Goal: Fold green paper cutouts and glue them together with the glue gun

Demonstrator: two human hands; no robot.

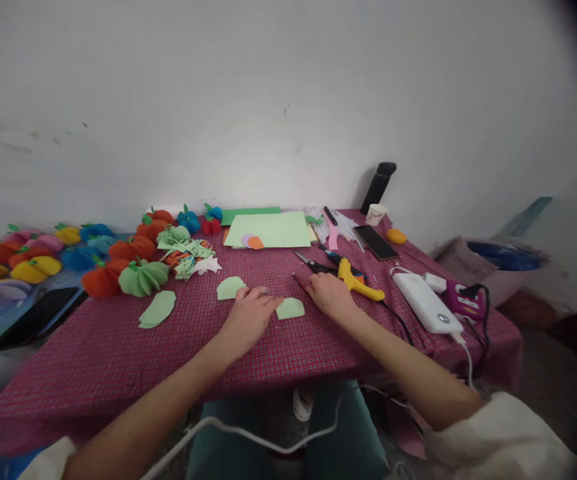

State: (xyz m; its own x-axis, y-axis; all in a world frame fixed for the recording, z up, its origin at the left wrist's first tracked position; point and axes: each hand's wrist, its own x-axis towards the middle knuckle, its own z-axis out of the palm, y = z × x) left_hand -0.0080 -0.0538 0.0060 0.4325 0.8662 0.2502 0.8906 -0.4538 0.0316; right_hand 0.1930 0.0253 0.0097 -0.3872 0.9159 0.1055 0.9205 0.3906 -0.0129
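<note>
My left hand (248, 319) lies flat on the red checked tablecloth (118, 347), fingers stretched out, touching the left edge of a light green paper cut-out (291, 308). My right hand (328, 293) rests just right of that cut-out with its fingers curled around a thin red-tipped stick (297, 280), perhaps a pencil. A second green cut-out (229, 288) lies just beyond my left hand. A stack of similar green shapes (157, 309) lies further left.
Black scissors (313, 265) and a yellow glue gun (356, 280) lie beyond my right hand. Green paper sheets (273, 230) sit at the back. Several paper pumpkins (103, 267) crowd the left. A white power bank (426, 301), phone (376, 241) and cup (376, 213) stand at right.
</note>
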